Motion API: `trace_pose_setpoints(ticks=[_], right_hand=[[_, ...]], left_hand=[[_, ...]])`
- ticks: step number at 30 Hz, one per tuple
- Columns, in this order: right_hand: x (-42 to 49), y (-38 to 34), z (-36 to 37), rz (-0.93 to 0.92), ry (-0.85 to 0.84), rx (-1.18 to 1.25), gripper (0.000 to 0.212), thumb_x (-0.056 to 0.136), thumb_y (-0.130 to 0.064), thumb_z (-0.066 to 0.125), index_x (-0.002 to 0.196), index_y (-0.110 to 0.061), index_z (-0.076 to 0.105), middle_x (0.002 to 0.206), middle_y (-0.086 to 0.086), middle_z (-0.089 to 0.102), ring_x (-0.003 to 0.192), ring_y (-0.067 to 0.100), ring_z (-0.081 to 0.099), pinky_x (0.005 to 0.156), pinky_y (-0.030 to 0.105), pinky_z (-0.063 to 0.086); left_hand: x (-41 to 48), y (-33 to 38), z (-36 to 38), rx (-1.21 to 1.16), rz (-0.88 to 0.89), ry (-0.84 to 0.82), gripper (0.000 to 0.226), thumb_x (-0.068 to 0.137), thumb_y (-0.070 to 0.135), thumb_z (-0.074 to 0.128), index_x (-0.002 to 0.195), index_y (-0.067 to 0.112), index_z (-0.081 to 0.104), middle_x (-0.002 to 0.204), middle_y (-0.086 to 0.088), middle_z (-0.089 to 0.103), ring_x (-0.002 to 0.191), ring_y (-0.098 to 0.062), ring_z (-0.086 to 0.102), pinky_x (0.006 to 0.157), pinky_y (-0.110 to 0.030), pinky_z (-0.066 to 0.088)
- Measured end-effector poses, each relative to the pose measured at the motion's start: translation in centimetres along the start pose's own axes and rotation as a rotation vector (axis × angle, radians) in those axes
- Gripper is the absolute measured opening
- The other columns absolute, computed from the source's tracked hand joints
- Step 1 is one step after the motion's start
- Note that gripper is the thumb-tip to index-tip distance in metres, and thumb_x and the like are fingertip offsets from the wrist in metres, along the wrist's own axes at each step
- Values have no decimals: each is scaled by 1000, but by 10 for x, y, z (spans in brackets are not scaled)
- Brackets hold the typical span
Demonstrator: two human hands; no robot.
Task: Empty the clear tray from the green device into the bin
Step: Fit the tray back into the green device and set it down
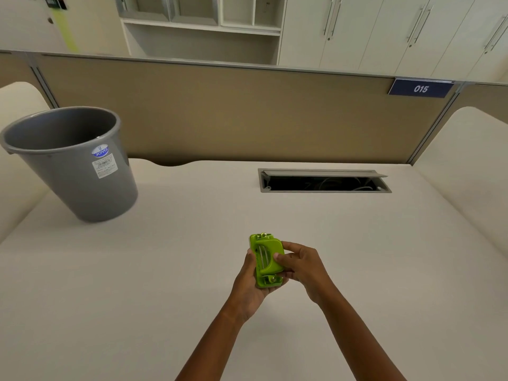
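The green device [265, 259], a small hole punch, is held above the desk near the middle of the view, its handle side turned toward me. My left hand [248, 284] cups it from below and from the left. My right hand [301, 266] grips its right side, fingertips on the green handle. The clear tray is hidden behind the device and my hands. The grey bin [72, 163] stands on the desk at the far left, open at the top, well apart from both hands.
The cream desk [165, 270] stretches all around. An open cable slot [321, 181] is set in the desk behind the device. A tan partition [247, 114] with a blue "015" sign [420, 88] closes the back.
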State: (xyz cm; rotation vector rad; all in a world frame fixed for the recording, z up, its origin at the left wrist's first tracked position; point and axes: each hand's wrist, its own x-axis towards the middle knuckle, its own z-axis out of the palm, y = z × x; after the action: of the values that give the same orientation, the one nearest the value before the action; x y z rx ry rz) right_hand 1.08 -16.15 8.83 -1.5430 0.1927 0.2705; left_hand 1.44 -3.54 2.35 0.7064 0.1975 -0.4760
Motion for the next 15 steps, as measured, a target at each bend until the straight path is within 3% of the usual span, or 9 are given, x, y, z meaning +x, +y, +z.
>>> trace_pose_setpoints(ticks=[4,7,11,15], right_hand=[[0,-1,-4,23,-78,-82,15,89,-10,56,91,-19,68,66,-2,72,60,6,70,54,16,56],[3,-7,-6,22,-26,-159,28,93,-24,49,89,-4,70,78,4,69,67,12,66,58,15,56],[14,-9,-8,-70,167,-200,19,91,-16,53,97,-3,67,86,11,65,74,19,61,59,19,49],[19,-12,-9,-19,92,-216,22,90,-8,54,104,5,65,92,19,65,78,21,60,63,23,51]], left_hand=[[-2,0,-1,12,31,-24,45,89,43,37,122,17,54,109,-11,68,89,-24,70,69,-38,60],[-5,1,0,25,22,-75,54,79,45,43,124,17,53,117,-14,64,96,-27,68,70,-41,60],[-6,0,2,30,-29,-108,58,77,46,44,126,15,51,113,-13,66,90,-25,72,70,-43,60],[-7,-2,1,23,-71,-122,59,73,49,49,121,15,55,104,-11,73,88,-26,72,71,-44,60]])
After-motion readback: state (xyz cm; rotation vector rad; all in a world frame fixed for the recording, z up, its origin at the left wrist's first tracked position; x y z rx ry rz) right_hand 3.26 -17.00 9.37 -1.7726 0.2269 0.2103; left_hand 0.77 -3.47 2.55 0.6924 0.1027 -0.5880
